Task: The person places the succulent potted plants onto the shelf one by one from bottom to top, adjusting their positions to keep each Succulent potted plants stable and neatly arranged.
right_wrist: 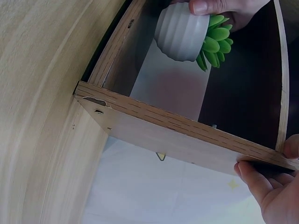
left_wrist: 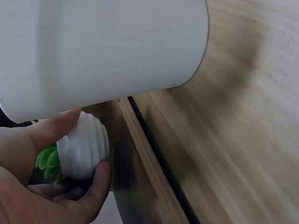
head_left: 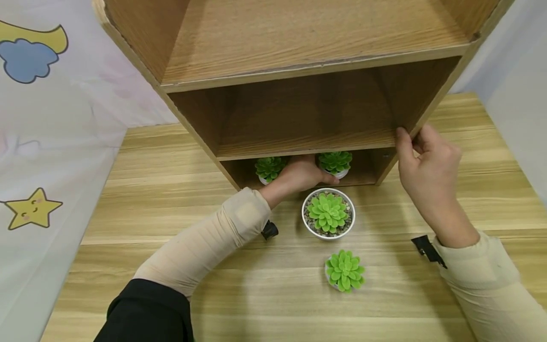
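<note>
Left hand (head_left: pixel 299 175): sitting inside the lowest compartment of a wooden shelf unit (head_left: pixel 290 57), pinching a small ribbed pot (left_wrist: pixel 86 144) between thumb and fingers.
Pinched plant (head_left: pixel 335 162): a green succulent in that white pot, lying just right of the left hand and well to the left of the right hand; whether its base is touching the compartment floor, I cannot tell.
Right hand (head_left: pixel 429 166): gripping the front edge of the unit's right side panel (right_wrist: pixel 177 122), the thumb pressing inside and the fingers curling outside.
Second shelf plant (head_left: pixel 269 167): sharing the compartment, sitting just left of the left hand, the board above partly hiding it.
Large potted plant (head_left: pixel 328 213): standing upright on the wood-grain surface (head_left: pixel 141 209) in front of the compartment, its round white pot holding pebbles, near the left hand.
Small front plant (head_left: pixel 344 270): resting on the surface closest to the person, between the forearms, apart from both hands.
Sleeves (head_left: pixel 205 244): beige fabric, covering both forearms.
</note>
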{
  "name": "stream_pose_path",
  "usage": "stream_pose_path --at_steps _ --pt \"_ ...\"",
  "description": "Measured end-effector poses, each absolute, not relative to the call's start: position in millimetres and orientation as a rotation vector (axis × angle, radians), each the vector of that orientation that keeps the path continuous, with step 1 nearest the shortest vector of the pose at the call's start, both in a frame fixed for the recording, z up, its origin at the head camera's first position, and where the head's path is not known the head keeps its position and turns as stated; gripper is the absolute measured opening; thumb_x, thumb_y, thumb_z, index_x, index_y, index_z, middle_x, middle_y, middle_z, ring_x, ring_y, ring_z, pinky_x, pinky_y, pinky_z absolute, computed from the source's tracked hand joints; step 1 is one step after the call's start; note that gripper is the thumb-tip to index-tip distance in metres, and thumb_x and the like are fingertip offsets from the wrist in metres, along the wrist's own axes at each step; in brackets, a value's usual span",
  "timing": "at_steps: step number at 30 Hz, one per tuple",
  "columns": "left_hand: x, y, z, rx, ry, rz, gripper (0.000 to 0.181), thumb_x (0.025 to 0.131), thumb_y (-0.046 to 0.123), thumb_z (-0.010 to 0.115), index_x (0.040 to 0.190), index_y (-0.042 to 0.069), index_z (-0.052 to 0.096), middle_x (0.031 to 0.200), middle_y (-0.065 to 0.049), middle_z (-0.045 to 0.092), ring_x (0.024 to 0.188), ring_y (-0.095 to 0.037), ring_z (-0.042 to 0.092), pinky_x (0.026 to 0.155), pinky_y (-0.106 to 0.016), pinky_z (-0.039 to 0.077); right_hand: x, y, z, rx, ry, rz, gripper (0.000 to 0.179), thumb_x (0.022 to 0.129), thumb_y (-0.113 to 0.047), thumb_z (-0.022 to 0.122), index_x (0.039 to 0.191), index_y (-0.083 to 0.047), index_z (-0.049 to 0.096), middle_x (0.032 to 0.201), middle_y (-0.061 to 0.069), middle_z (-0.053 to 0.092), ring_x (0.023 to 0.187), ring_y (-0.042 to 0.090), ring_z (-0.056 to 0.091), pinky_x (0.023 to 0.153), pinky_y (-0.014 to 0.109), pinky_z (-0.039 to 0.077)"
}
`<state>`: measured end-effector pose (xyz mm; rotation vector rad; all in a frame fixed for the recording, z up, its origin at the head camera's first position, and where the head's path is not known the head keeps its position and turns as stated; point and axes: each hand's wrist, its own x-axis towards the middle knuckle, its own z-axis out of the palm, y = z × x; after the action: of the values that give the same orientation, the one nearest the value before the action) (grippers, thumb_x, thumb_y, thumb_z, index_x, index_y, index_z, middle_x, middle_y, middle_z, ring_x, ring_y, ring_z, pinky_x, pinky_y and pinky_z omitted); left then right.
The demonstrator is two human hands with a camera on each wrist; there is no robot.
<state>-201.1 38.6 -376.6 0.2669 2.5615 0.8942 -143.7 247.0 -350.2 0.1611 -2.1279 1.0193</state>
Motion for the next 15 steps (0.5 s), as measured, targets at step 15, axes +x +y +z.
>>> stream_pose_path --at_steps 15 --pt "-202.5 37.9 -384.4 0.304 2.575 0.97 0.104 0.073 0.038 0.087 0.155 0.015 0.028 0.152 -0.008 0.037 0.133 -0.025 0.04 0.104 -0.029 0.037 -144.3 247.6 -350.7 0.158 -2.128 1.006 0.02 0.096 -0.007 0.057 0.088 0.009 0.067 0.081 0.016 0.07 0.081 0.022 0.071 0.069 0.007 0.046"
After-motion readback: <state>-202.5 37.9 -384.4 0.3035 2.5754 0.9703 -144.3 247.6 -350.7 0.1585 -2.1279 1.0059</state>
